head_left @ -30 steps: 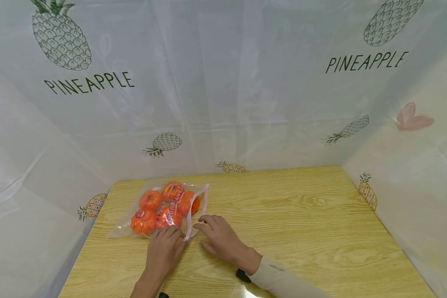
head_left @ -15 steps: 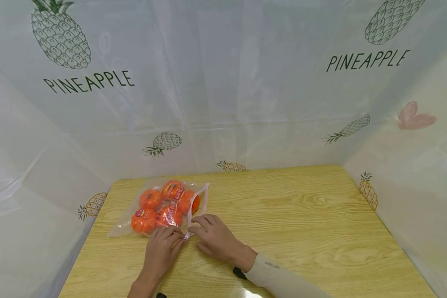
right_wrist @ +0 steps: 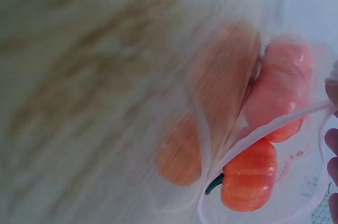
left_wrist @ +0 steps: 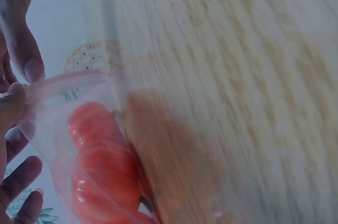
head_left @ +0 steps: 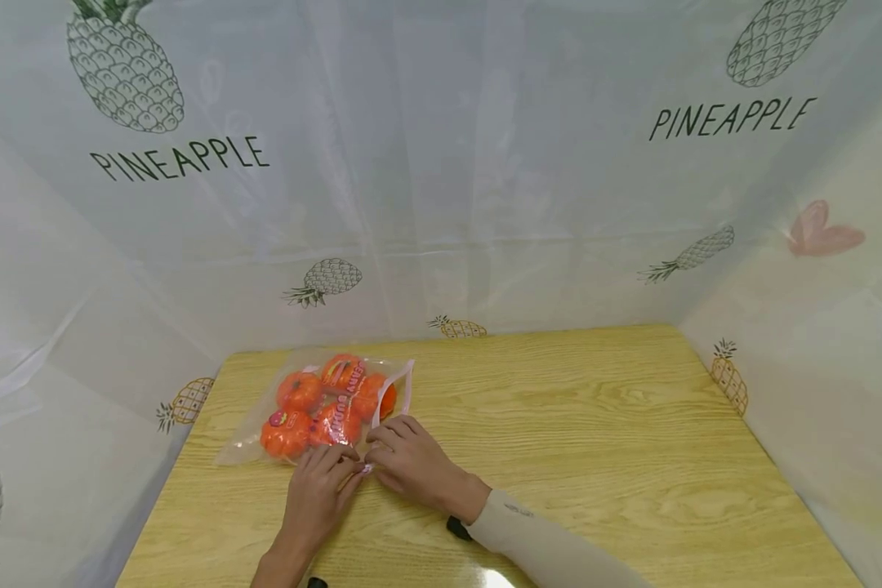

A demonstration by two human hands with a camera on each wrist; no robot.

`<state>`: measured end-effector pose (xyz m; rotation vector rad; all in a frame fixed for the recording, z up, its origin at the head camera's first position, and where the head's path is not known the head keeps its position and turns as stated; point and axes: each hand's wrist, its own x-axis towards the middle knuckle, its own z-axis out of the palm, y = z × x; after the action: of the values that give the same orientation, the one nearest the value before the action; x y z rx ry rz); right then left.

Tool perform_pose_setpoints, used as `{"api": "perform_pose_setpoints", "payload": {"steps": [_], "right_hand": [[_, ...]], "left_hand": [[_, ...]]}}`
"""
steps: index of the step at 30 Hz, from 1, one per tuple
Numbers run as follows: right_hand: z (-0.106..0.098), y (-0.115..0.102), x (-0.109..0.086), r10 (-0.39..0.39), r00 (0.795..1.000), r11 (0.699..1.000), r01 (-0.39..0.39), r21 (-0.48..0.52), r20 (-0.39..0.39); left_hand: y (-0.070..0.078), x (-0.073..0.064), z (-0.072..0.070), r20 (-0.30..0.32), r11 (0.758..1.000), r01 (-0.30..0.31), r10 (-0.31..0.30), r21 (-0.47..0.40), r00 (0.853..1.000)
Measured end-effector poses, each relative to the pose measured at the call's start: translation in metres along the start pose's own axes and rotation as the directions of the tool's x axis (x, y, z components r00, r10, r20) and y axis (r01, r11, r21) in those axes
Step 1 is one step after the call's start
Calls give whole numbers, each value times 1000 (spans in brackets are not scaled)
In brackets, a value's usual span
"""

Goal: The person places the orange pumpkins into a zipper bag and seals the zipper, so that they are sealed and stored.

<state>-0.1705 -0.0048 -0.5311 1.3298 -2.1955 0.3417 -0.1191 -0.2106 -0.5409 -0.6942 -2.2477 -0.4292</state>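
A clear zip bag with a pink strip along its mouth lies on the table at left, holding several orange toy pumpkins. My left hand pinches the near corner of the mouth between thumb and fingers. Right beside it, my right hand pinches the pink strip. The far part of the mouth still gapes, and one pumpkin with a green stem shows close to that gap. In the left wrist view the left thumb presses the bag's edge, with a fingertip of the right hand touching the strip.
The wooden table stretches to the right of the bag. White curtains printed with pineapples stand along the back and both sides. Black wrist straps show under the forearms.
My right hand has moved left to the near corner of the bag's mouth and its fingers have come together on the strip. The left hand and the pumpkins have stayed put.
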Motion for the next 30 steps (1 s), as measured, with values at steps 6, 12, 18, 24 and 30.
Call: {"api": "perform_pose_setpoints", "payload": {"steps": [6,12,18,24,30], "right_hand": [[2,1,3,23,1000,999,-22,39,-5],[2,2,3,37,999,998,-37,57,-4],[3,2,4,44,999,997,-43,62,-17],[4,3,4,44,999,997,-43,57,-31],[5,5,4,40,998,998,-37,55,-43]], "left_hand": [[-1,-1,1,-48,1000,-19,18,-23,999],[-2,-2,2,-81,999,-28,27,-20,996],[-2,1,0,-109,999,-27,24,-30,994],[-2,1,1,-112,998,-15,8,-61,994],[-2,0,4,-116,994,9,-22,-110,993]]}}
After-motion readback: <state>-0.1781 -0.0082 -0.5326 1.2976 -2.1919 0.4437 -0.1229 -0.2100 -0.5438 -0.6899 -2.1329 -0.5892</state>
